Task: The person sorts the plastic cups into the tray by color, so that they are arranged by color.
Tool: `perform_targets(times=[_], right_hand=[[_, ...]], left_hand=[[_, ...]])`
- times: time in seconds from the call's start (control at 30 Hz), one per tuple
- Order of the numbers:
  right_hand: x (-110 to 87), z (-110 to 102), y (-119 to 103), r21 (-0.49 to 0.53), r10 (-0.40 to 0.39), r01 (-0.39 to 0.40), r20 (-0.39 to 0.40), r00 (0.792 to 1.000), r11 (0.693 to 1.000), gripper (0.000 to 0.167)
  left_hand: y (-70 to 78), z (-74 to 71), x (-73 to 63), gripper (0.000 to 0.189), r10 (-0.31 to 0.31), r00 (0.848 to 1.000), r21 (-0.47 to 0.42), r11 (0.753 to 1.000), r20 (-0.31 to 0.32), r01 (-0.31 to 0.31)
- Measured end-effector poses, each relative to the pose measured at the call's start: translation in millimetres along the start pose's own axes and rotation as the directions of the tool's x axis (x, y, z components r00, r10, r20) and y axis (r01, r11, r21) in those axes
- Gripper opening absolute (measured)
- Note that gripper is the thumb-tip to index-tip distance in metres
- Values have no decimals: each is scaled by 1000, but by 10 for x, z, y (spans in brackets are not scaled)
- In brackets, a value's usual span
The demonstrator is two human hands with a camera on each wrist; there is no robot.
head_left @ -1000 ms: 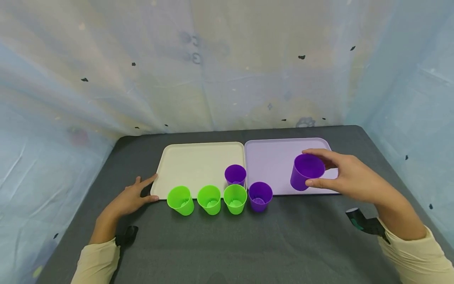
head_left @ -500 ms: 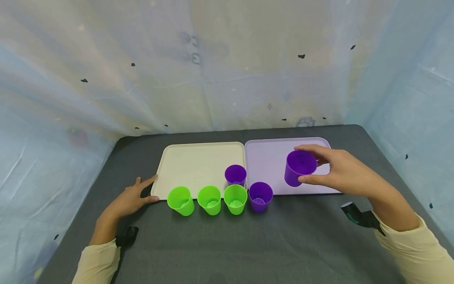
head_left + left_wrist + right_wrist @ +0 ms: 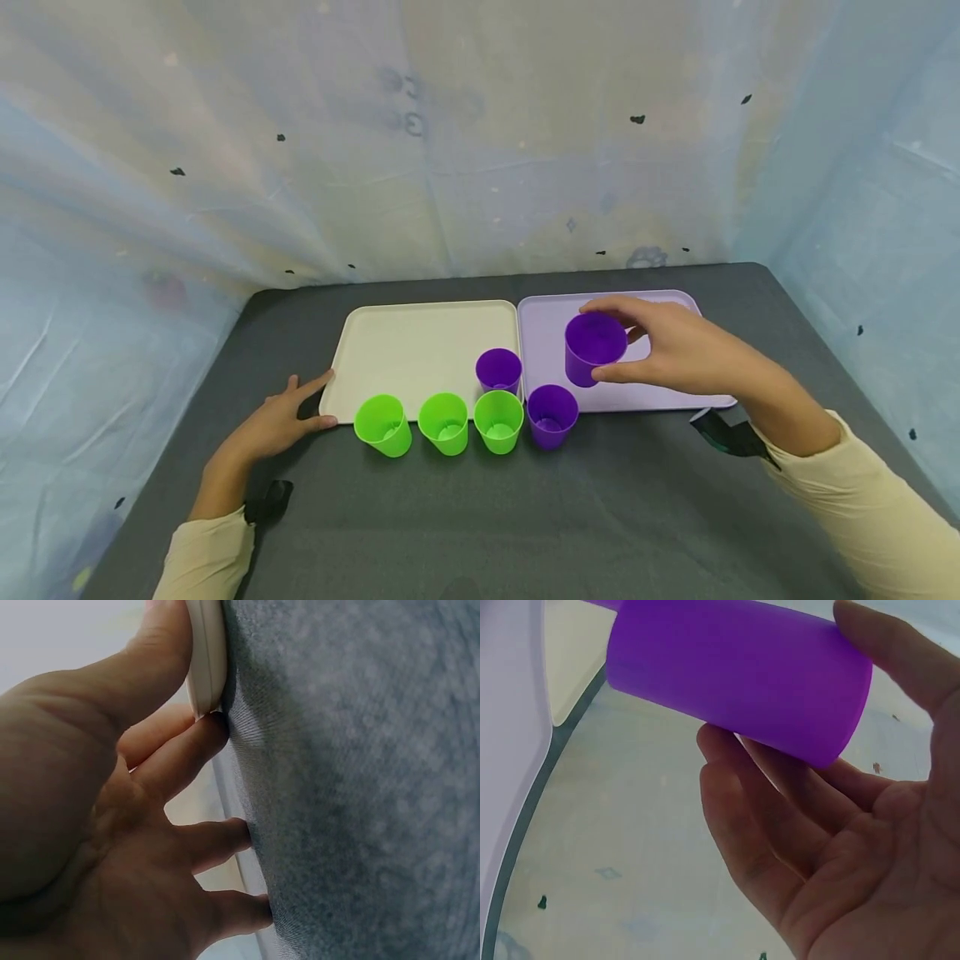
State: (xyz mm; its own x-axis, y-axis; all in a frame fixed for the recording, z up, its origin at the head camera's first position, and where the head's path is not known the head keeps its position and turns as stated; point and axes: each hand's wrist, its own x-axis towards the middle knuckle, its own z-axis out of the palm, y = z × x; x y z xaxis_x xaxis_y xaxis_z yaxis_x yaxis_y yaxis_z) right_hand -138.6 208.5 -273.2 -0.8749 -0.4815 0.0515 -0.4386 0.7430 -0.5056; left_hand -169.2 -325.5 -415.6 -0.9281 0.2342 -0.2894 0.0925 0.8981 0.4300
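My right hand (image 3: 682, 348) holds a purple cup (image 3: 580, 360) above the lilac tray (image 3: 667, 400), thumb on the near side and fingers on the far side. In the right wrist view the held cup (image 3: 735, 675) lies sideways, clear of the tray. My left hand (image 3: 272, 427) rests on the dark cloth at the left end of the cream tray (image 3: 405, 333). Its thumb and a forefinger touch the tray's corner (image 3: 206, 675), the other fingers spread on the cloth. A second purple cup (image 3: 498, 367) stands by the cream tray's right edge, partly hidden by a green cup (image 3: 498, 423).
Two more green cups (image 3: 382, 427) (image 3: 443, 425) and another purple cup (image 3: 552, 418) stand upright in a row along the trays' front edges. A dark cloth (image 3: 465, 517) covers the table. Pale patterned curtains (image 3: 480, 167) hang behind and at both sides.
My right hand has moved left over the lilac tray, carrying the purple cup toward the standing cups and slightly farther back. My left hand and the other cups have stayed in place.
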Motion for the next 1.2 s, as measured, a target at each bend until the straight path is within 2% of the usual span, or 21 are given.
perform_targets(times=[0.33, 0.53, 0.67, 0.8, 1.0, 1.2], right_hand=[[152, 32, -106, 52, -24, 23, 23, 999, 998, 73], [226, 84, -214, 72, -18, 16, 22, 1000, 997, 74], [315, 121, -294, 109, -38, 36, 24, 999, 993, 74], [416, 166, -361, 132, -88, 83, 34, 995, 988, 74], [556, 230, -458, 126, -121, 111, 74, 990, 986, 71], [806, 315, -563, 113, -145, 132, 118, 982, 985, 68]], left_hand=[[32, -18, 27, 95, 5, 1000, 9, 1000, -15, -5], [73, -27, 15, 88, 30, 997, 93, 995, -76, -23], [62, -30, -8, 86, 35, 996, 120, 992, -84, -25], [41, -31, -17, 84, 44, 995, 129, 991, -87, -32], [-5, -45, -41, 80, 91, 992, 109, 991, -83, -81], [-31, -71, -72, 81, 80, 994, 94, 993, -77, -72]])
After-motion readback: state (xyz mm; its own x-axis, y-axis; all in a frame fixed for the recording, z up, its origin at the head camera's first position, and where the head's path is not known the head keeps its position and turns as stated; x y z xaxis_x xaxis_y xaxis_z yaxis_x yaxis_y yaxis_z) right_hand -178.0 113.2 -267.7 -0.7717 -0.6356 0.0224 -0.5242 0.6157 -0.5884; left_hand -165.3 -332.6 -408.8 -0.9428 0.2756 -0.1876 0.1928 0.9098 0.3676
